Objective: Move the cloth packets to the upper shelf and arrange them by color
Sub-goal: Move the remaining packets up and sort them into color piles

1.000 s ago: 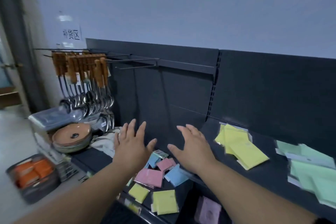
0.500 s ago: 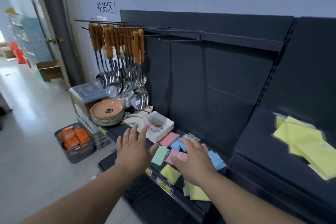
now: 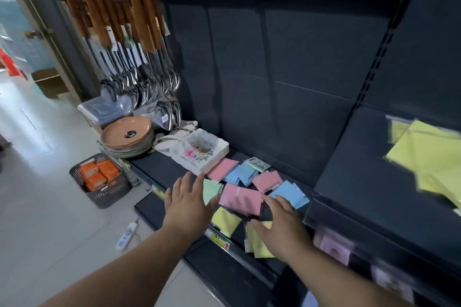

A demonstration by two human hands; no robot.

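Just above the lower shelf (image 3: 159, 168), the left hand (image 3: 185, 203) hovers flat, fingers spread, holding nothing. The right hand (image 3: 279, 227) reaches a pink packet (image 3: 239, 198); whether it grips is unclear. Yellow packets (image 3: 429, 157) lie on the upper shelf (image 3: 361, 169).

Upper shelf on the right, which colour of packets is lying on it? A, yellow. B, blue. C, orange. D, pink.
A: yellow packets lie on the upper shelf, while pink packets and blue packets are down on the lower shelf.
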